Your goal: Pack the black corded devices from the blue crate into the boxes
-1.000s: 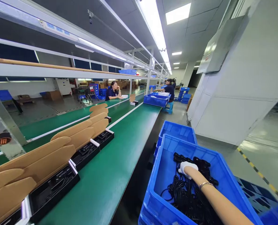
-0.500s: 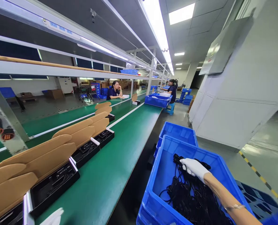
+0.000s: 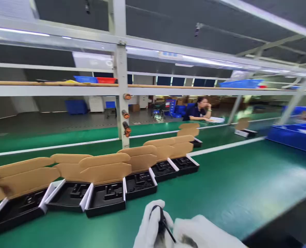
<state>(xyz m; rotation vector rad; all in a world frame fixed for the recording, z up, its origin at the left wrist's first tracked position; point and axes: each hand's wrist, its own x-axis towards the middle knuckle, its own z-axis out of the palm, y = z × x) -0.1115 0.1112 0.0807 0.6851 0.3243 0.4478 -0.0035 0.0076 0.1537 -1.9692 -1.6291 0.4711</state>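
Note:
White gloves cover both hands at the bottom of the view. My left hand (image 3: 151, 224) is closed around a small coiled black cable (image 3: 162, 222), and a loop of it shows over the fingers. Against its right side, my right hand (image 3: 201, 232) has its fingers curled at the cable's straight lower length; motion blurs it somewhat. Just beyond the hands is an open black box (image 3: 106, 210) with a raised brown cardboard lid and a moulded insert. Next to it stands another open box (image 3: 141, 193) with black cable inside.
More open boxes (image 3: 65, 205) run in a row along the green conveyor table (image 3: 227, 182). A metal post (image 3: 122, 69) and a shelf stand behind them. A person (image 3: 198, 112) sits across the table. A blue bin (image 3: 292, 137) is at the right.
My view has swung left from the blue crate of cables to the row of boxes. My right hand has left the crate and met my left hand, which now holds a black cable.

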